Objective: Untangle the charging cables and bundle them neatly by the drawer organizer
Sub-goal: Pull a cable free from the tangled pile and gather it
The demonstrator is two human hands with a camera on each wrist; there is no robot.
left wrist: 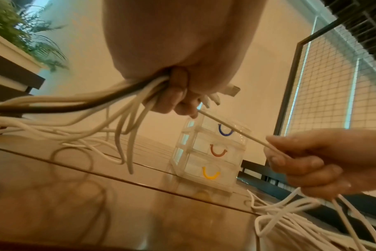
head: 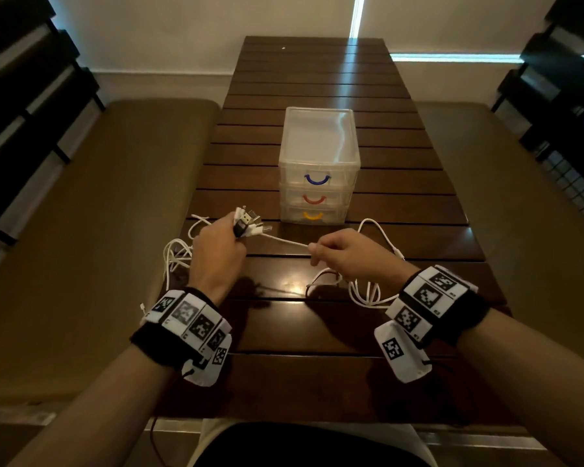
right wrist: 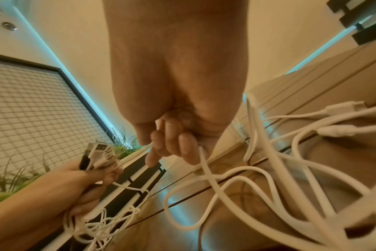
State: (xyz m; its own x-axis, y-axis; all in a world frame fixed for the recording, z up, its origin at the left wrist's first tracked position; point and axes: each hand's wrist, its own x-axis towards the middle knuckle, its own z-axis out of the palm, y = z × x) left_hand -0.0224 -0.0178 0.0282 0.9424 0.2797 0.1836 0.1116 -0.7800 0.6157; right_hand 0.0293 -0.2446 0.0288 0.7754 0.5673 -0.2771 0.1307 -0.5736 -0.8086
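My left hand (head: 221, 246) grips a bunch of cable plug ends (head: 250, 221), mostly white with one black; the cables (left wrist: 79, 105) trail down from the fist to the table's left edge. One white cable (head: 284, 241) runs taut from that fist to my right hand (head: 338, 252), which pinches it between thumb and fingers (right wrist: 172, 144). More white loops (head: 368, 291) lie on the table under and behind the right hand. The clear drawer organizer (head: 319, 163), with blue, red and yellow handles, stands just beyond both hands.
The dark slatted wooden table (head: 317, 79) stretches away behind the organizer. Cushioned benches (head: 98, 230) flank it on both sides. A wire-grid panel (left wrist: 333, 84) and plants (left wrist: 21, 25) stand off the table.
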